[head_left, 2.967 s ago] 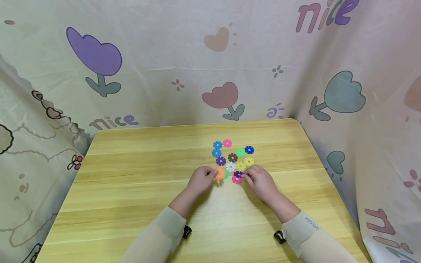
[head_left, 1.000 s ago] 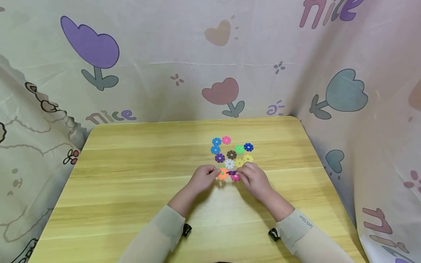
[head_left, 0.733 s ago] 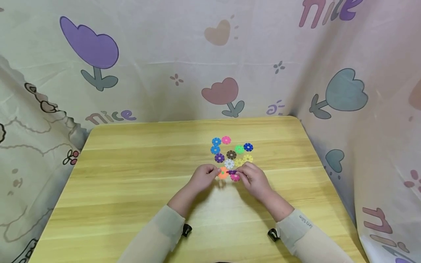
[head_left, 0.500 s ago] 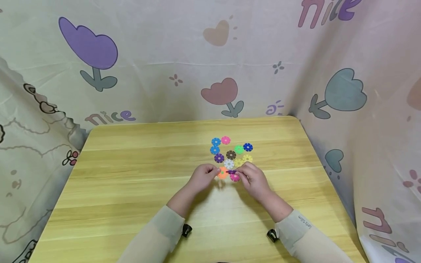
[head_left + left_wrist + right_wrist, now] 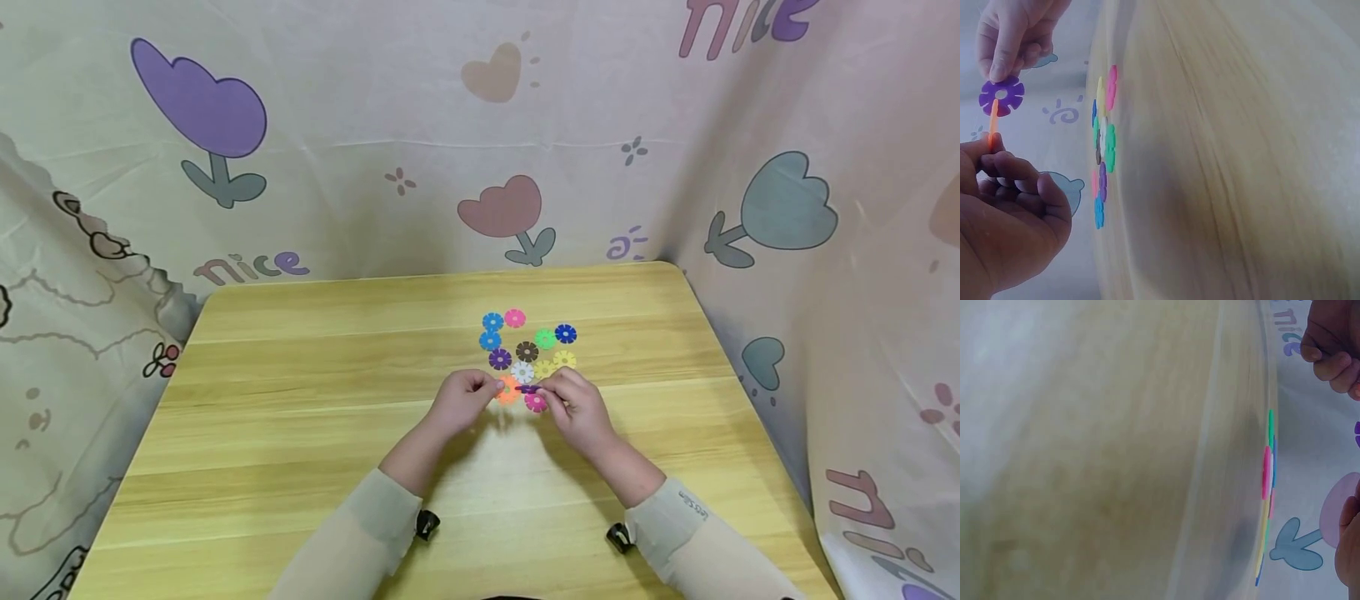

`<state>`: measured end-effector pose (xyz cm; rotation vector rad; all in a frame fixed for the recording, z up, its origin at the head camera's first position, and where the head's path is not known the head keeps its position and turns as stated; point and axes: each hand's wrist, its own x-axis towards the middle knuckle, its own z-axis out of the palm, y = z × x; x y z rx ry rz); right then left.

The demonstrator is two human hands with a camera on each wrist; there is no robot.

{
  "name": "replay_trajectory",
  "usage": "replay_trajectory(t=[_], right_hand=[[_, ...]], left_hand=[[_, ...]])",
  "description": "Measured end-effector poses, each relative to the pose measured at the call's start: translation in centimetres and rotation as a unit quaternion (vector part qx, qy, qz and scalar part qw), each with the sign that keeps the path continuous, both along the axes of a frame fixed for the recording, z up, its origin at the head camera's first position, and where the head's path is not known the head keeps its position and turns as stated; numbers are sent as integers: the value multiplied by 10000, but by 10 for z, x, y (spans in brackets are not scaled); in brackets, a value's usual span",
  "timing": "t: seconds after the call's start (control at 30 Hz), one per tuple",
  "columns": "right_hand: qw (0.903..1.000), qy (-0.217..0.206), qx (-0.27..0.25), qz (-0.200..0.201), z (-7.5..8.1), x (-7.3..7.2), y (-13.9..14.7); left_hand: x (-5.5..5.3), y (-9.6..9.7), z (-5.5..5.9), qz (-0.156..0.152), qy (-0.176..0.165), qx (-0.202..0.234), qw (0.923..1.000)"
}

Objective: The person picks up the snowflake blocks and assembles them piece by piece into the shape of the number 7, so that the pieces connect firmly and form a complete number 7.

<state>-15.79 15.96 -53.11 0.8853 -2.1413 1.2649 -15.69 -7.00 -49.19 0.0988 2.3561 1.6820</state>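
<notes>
the left hand [image 5: 462, 400] pinches an orange disc [image 5: 510, 399] between thumb and finger, and the right hand [image 5: 579, 408] pinches a purple disc [image 5: 1014, 94] the same way. both held discs are thin, flat and round, plastic-looking, the purple one with a notched rim. they are between the two hands, raised above the smooth wood-grain desk [image 5: 300, 417]. the head view shows the orange face and the purple edge, its long axis running from hand to hand; the left wrist view reverses this, with the purple face and its round hole showing and the orange edge-on, so they stand crosswise. there the orange tip overlaps the purple rim; whether it sits in a notch i cannot tell. the right wrist view catches just a purple sliver. a pink disc [image 5: 535, 403] lies below the right hand's fingertips; a white disc [image 5: 516, 372] lies beyond both hands.
</notes>
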Motion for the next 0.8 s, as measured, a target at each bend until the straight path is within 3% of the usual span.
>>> replay_trajectory(t=[0.6,0.8], right_hand=[[9997,-142,-173,95,5,1,-7],[10000,-31,-9,-3,6,1,-7]], left_hand=[[0,0,0,40,-45,98,9999],[1,-2,0,7,47,21,10000]])
